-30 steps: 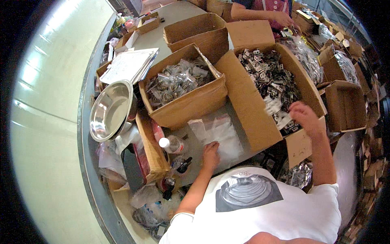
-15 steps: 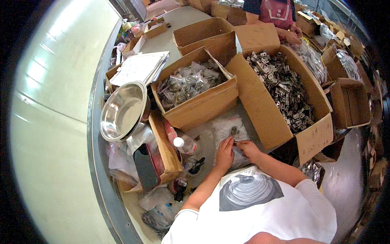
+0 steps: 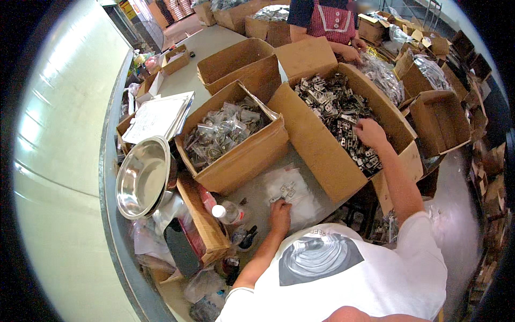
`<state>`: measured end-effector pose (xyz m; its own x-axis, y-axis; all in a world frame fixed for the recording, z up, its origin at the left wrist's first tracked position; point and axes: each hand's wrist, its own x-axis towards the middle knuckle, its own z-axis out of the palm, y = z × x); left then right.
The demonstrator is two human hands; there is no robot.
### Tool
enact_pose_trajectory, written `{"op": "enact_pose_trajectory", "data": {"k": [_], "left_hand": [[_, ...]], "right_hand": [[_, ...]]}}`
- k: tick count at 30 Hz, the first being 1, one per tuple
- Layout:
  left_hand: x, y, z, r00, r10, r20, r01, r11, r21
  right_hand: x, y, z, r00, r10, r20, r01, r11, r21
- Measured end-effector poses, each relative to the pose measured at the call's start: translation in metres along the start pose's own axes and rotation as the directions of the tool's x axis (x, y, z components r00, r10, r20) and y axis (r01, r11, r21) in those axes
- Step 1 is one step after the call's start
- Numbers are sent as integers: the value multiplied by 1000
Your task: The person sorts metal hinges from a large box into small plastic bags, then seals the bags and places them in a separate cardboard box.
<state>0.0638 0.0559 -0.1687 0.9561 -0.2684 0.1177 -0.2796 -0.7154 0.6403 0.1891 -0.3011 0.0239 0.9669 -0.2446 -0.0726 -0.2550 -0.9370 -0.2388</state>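
Note:
My right hand (image 3: 370,133) is over the open cardboard box (image 3: 316,155) of loose metal brackets (image 3: 335,107). Its fingers are curled down at the pile, and what they pinch is too small to make out. Lower and to the left, my left hand (image 3: 280,216) rests at the stack of clear plastic bags (image 3: 304,203) on the table. A small metal bracket (image 3: 277,199) sits in its closed fingertips. Just beyond them, a few more metal pieces (image 3: 288,189) lie on the bags.
Left of the brackets stands a box (image 3: 241,163) of small bagged parts. A steel bowl (image 3: 142,174), a capped bottle (image 3: 229,213) and a dark phone-like slab (image 3: 181,249) are further left. Across the table, a person in a checked apron (image 3: 332,24) handles things near plastic bags (image 3: 383,78).
My right hand has left my left hand and reached up and right into the box of brackets. My left hand stays by the plastic bags. The whole view has shifted.

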Motion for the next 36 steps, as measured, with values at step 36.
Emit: {"op": "enact_pose_trajectory", "data": {"k": [36], "left_hand": [[-11, 10, -12, 970, 243, -6, -243, 970, -27]], "right_hand": [[-159, -111, 227, 794, -120, 596, -515, 388, 764]]}}
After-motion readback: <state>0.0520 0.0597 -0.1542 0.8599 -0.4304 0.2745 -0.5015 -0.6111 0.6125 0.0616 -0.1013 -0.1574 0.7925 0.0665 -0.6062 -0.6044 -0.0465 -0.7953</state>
